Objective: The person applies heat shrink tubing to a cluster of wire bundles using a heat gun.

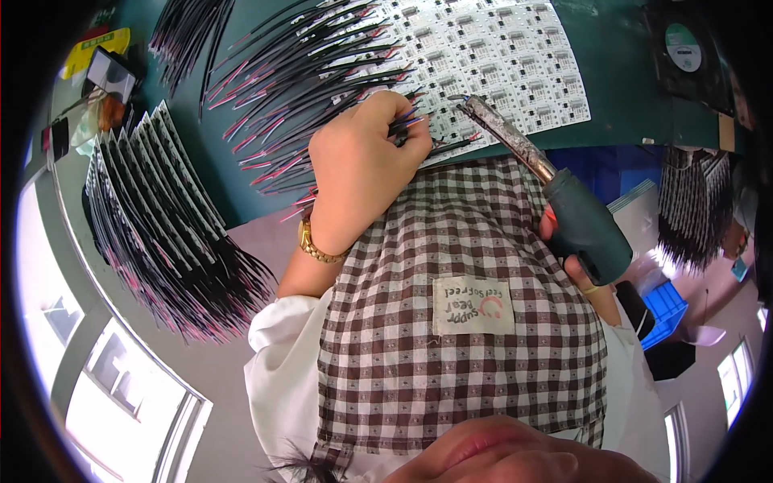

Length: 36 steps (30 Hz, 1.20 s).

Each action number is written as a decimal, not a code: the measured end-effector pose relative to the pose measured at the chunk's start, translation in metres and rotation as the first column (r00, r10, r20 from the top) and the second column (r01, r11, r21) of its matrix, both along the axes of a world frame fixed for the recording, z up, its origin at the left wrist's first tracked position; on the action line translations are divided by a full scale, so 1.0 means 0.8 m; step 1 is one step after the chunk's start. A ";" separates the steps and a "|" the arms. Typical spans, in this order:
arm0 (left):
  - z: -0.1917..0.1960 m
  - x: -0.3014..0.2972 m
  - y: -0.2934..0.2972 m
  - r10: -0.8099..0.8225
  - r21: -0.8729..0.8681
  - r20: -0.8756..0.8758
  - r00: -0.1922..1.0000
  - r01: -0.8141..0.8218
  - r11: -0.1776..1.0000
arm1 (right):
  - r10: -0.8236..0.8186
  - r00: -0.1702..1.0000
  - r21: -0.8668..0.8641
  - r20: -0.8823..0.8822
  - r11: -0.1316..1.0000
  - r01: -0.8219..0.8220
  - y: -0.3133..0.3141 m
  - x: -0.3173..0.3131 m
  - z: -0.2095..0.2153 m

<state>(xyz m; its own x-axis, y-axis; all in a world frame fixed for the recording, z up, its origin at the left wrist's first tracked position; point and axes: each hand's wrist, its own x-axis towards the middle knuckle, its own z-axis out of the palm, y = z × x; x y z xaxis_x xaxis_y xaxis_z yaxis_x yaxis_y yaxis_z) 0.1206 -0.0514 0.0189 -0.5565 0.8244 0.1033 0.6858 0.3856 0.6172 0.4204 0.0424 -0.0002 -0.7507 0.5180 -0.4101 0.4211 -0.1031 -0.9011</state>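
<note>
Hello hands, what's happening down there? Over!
Left hand pinching wire. Right hand gripping soldering iron, tip over white circuit boards. More wires overlapping boards' left.

Obstructing wires (298,76) beside left hand (362,153)

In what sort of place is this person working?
Probably an electronics assembly workshop: the right hand holds a soldering iron, a sheet of white circuit boards lies on the green bench, and many wired boards stand at the left.
</note>
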 end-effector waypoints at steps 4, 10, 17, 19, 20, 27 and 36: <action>0.003 0.000 0.003 0.015 -0.049 0.037 0.999 -0.013 0.999 | -0.084 0.996 -0.176 -0.038 0.981 0.076 0.000 -0.013 0.011; 0.001 -0.002 0.002 0.012 -0.037 0.003 1.000 -0.012 0.999 | 0.107 0.946 0.106 -0.306 0.991 -0.078 0.008 -0.028 0.003; 0.002 -0.002 0.002 0.001 -0.044 -0.009 1.000 -0.001 0.999 | 0.011 1.000 -0.063 -0.020 0.998 -0.013 0.000 -0.033 0.015; 0.001 -0.003 -0.002 0.010 -0.053 0.000 1.000 -0.010 0.999 | -0.002 1.000 -0.050 -0.022 0.999 0.000 -0.005 -0.033 0.010; 0.000 -0.005 -0.003 0.004 -0.048 0.003 1.000 -0.004 0.999 | 0.001 1.000 -0.045 -0.017 0.999 -0.002 -0.005 -0.035 0.013; 0.006 -0.009 0.011 -0.051 -0.046 0.043 0.998 0.053 0.998 | -0.144 0.990 -0.074 0.004 0.987 0.144 -0.009 -0.019 0.024; 0.018 -0.034 0.012 -0.164 -0.147 0.135 0.977 0.184 0.972 | -0.132 0.991 -0.129 0.028 0.982 0.135 -0.008 -0.010 0.012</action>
